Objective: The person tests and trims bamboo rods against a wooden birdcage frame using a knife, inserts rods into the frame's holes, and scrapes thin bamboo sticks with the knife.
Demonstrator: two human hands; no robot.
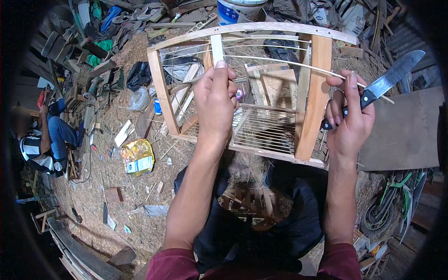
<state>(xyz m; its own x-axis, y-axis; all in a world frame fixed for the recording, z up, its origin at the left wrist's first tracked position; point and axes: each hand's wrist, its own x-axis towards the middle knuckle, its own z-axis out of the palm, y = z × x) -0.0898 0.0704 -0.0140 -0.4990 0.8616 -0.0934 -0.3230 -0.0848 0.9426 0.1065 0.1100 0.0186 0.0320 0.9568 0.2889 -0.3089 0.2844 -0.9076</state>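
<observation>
A wooden frame with a curved top rail and rows of thin rods stands before me, cage-like. My left hand is closed, its thumb pressed at a pale upright slat in the frame. One end of a thin stick is just above that thumb; whether the fingers grip it is hidden. The stick slants across the frame to my right hand, which pinches it between thumb and forefinger. That same hand holds a knife by its black handle, blade pointing up and right.
At the left edge sits another person. A yellow bag and wood scraps litter the shavings-covered ground. Behind the frame stands a white and blue bucket. To the right are a flat board and a wheel.
</observation>
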